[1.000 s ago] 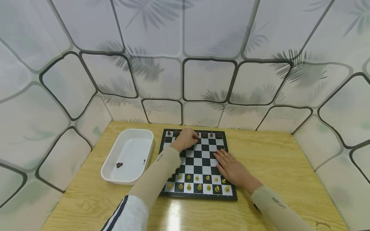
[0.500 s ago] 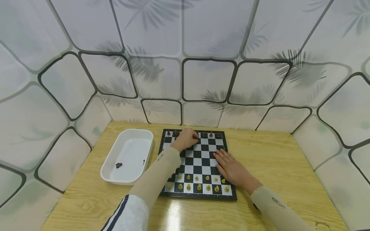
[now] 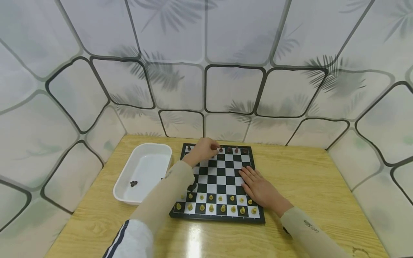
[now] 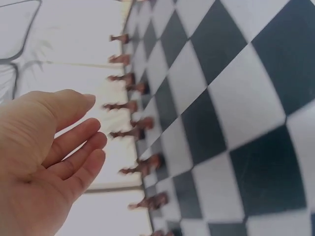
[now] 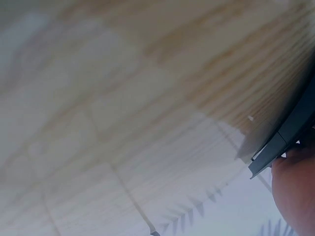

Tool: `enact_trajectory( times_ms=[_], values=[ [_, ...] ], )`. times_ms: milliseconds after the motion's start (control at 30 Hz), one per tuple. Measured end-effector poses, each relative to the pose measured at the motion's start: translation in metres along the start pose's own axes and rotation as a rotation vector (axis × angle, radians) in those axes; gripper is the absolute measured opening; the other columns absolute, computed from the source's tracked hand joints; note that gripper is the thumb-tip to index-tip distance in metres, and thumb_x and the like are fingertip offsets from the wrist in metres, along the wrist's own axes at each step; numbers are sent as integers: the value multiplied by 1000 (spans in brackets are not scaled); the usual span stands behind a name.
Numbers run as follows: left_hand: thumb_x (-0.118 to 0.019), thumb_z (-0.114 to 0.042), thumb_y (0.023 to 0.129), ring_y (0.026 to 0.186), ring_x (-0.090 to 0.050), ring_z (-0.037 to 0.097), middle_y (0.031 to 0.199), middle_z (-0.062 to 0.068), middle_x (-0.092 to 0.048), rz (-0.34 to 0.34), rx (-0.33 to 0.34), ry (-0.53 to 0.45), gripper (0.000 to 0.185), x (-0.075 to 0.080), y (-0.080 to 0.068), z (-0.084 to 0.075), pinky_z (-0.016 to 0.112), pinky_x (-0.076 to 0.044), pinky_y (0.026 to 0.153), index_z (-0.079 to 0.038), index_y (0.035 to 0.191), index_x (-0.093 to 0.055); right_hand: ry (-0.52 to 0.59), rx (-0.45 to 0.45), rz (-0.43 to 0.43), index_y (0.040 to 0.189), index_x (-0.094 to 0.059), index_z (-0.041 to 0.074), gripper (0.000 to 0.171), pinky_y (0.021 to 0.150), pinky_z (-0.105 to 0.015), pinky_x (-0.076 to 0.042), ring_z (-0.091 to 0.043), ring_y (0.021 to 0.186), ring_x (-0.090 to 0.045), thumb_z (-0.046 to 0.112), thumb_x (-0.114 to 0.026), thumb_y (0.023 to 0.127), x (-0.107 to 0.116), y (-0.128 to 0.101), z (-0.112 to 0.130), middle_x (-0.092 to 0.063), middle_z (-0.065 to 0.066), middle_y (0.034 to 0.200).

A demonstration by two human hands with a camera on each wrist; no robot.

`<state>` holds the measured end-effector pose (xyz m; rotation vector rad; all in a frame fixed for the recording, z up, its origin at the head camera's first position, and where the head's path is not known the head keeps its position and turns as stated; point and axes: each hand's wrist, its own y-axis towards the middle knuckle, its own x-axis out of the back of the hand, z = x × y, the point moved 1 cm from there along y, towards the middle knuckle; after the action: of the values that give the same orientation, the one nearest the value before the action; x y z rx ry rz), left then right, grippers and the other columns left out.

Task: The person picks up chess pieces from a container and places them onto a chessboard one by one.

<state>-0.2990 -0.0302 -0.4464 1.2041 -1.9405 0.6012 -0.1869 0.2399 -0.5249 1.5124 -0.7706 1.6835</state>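
Observation:
A black-and-white chessboard [image 3: 221, 179] lies on the table. My left hand [image 3: 204, 148] is over its far edge; in the left wrist view, that hand [image 4: 54, 152] has loosely bent fingers, thumb apart from them, and holds nothing. Beside it, brown chess pieces [image 4: 140, 166] stand along the far rows, partly hidden by the hand in the head view. Flat on the board's right edge rests my right hand [image 3: 259, 190], fingers straight. The right wrist view catches only part of this hand [image 5: 295, 191] against the dark board edge [image 5: 285, 137]. Yellow chess pieces [image 3: 223, 208] fill the two near rows.
Left of the board stands a white plastic tray [image 3: 120, 191] with a few small brown pieces [image 3: 133, 183] in it. The left forearm crosses the board's left side and overlaps the tray. Patterned curtain walls [image 3: 233, 89] enclose the wooden table [image 3: 297, 172] at the back and sides.
My left hand has moved back and slightly left from the far rows, uncovering a brown piece and more of the yellow ones. The right hand has stayed in place.

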Motion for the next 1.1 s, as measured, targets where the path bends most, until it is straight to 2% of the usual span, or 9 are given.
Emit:
enact_trajectory(
  times_ms=[200, 333, 633, 800, 933, 1100],
  values=[
    [-69, -16, 102, 110, -72, 27, 120, 14, -76, -56, -6, -3, 27, 33, -17, 7, 41, -60, 95, -2, 125, -75, 7, -6, -5, 162, -39, 3, 60, 129, -55, -27, -38, 160, -29, 36, -47, 112, -1, 0, 0, -37, -16, 169],
    [-70, -16, 101, 105, -73, 27, 115, 13, -78, -102, -3, 10, 26, 55, -31, 17, 42, -60, 93, -3, 122, -77, 3, -5, -3, 162, -39, 3, 60, 129, -55, -28, -38, 160, -29, 36, -47, 112, -2, 0, 0, -37, -16, 170],
    [-72, -15, 99, 100, -75, 33, 108, 17, -79, -164, -14, 23, 21, 98, -78, 43, 49, -61, 90, 0, 112, -79, -9, -4, 12, 162, -39, 4, 60, 129, -54, -28, -37, 160, -30, 37, -46, 112, 0, 0, 1, -37, -16, 170],
    [-72, -17, 100, 98, -75, 33, 106, 16, -79, -151, 31, 33, 20, 107, -102, 63, 50, -61, 87, -1, 112, -78, -8, -7, 13, 162, -39, 4, 60, 129, -54, -28, -37, 160, -29, 37, -46, 112, -1, 0, 0, -37, -15, 170],
    [-72, -16, 100, 96, -75, 30, 103, 14, -80, -141, 59, 50, 18, 108, -121, 81, 48, -61, 85, -2, 109, -79, -9, -7, 10, 162, -39, 4, 61, 129, -55, -28, -38, 160, -30, 37, -46, 112, -1, 0, 0, -37, -16, 170],
    [-71, -14, 100, 90, -73, 24, 99, 10, -79, -126, 90, 69, 18, 111, -144, 95, 44, -60, 79, -2, 110, -79, -11, -3, 4, 161, -40, 3, 60, 129, -55, -29, -38, 159, -30, 37, -47, 112, 0, 0, 1, -38, -16, 169]
  ],
)
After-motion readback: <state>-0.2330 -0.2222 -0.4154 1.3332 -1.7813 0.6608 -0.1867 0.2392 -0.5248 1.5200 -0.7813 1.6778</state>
